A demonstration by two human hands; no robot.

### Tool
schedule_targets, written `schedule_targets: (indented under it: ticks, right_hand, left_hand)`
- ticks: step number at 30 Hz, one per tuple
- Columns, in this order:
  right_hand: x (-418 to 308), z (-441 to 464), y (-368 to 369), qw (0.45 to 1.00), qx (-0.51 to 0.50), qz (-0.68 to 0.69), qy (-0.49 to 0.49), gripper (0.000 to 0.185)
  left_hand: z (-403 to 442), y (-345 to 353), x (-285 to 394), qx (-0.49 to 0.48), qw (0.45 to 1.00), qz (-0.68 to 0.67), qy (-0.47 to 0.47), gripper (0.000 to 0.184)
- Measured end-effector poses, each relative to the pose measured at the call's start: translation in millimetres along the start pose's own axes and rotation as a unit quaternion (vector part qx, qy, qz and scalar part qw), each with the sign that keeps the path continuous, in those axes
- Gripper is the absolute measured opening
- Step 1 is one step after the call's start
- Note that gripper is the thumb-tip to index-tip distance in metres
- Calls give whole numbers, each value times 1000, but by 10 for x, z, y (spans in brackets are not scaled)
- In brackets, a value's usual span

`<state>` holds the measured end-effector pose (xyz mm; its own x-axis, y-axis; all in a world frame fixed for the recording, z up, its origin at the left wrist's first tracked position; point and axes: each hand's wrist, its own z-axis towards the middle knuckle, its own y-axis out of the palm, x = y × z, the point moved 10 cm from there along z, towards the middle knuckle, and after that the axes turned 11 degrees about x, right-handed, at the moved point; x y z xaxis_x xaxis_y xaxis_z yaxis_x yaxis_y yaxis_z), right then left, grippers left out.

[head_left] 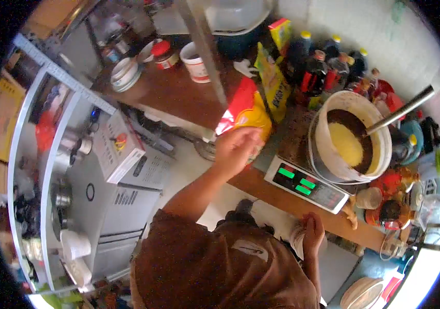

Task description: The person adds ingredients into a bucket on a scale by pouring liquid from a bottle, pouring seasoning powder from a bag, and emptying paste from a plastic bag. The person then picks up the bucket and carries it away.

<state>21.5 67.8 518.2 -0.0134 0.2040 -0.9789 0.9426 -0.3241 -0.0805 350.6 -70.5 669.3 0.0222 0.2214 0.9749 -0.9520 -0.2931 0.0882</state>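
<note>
My left hand (236, 149) is at a red and yellow plastic bag (244, 105) near the shelf's front edge. Its fingers are curled against the lower part of the bag, covering some of it. My right hand (312, 232) hangs low by the table's front edge, fingers curled; whatever they may hold is hidden. Between the two stands a digital scale (306, 184) with lit green displays. Behind it, a white bucket (328, 116) contains dark stuff and a pale yellow heap, with a metal-handled utensil (400, 109) leaning in it.
Several dark bottles (315, 72) line the wall beside a yellow packet (273, 85). A metal post (202, 49) rises near a white tub (195, 63) and a red-lidded jar (165, 54). Jars (390, 213) crowd the right end. At left are a carton (118, 147) and metal shelving (57, 131).
</note>
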Motion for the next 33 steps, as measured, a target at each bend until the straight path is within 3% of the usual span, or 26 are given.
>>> schedule_targets:
  ticks: [2, 4, 6, 8, 9, 10, 11, 13, 15, 17, 19, 20, 22, 23, 24, 26, 27, 31, 33]
  right_hand:
    - [77, -5, 70, 1000, -15, -17, 9, 21]
    - [130, -9, 226, 998, -59, -13, -24, 18]
    - [86, -57, 419, 994, -101, 10, -44, 15]
    - [19, -113, 590, 989, -127, 37, -61, 14]
    - [7, -132, 652, 988, -136, -30, -70, 14]
    - [8, -150, 702, 982, -139, -97, -78, 14]
    - [27, -137, 727, 984, -128, -96, -81, 14]
    - [-42, -174, 753, 982, -85, -76, -149, 17]
    - [-44, -228, 825, 991, -39, -75, -104, 17]
    - [68, -304, 940, 996, 3, -71, -54, 17]
    - [248, -421, 1115, 998, 19, 55, -9, 18]
    - [320, -483, 1188, 998, 31, 55, -7, 18]
    - [302, -586, 1477, 1000, 24, -1, -8, 19]
    - [182, -648, 1587, 997, 7, -56, -55, 21]
    - [95, -705, 1657, 997, 15, -55, -53, 21]
    - [-60, -793, 1834, 993, 11, -95, -68, 21]
    - [-35, -812, 1858, 993, 18, -96, -68, 21]
    - [-29, -865, 1922, 993, 51, -88, -66, 20]
    - [-186, -886, 2027, 993, 44, -87, -69, 20]
  left_hand:
    - [106, -621, 441, 124, 970, 146, 149, 22]
    - [364, -1120, 492, 227, 965, 123, 42, 19]
    - [773, -1486, 489, 228, 946, 192, 128, 22]
    - [979, -1534, 812, 237, 860, 385, 235, 25]
    - [1112, -1619, 836, 238, 860, 385, 237, 25]
    - [1225, -1575, 923, 227, 809, 453, 298, 29]
    - [1332, -1480, 969, 213, 750, 512, 359, 33]
    - [1623, -1456, 914, 203, 738, 513, 389, 36]
    - [1852, -1301, 960, 198, 683, 552, 436, 51]
    - [2073, -1186, 1030, 210, 697, 539, 424, 56]
    - [2405, -1241, 890, 212, 713, 571, 349, 74]
    - [2524, -1229, 869, 203, 718, 565, 352, 74]
    - [2837, -1252, 658, 150, 720, 620, 276, 79]
    - [2948, -1249, 573, 119, 720, 631, 262, 67]
    - [3034, -1260, 570, 113, 722, 629, 266, 67]
    - [3247, -1286, 378, 31, 808, 559, 186, 51]
    - [3187, -1330, 483, 35, 838, 511, 189, 34]
    - [3253, -1489, 779, 37, 883, 395, 252, 26]
    - [3354, -1597, 843, 23, 903, 370, 217, 25]
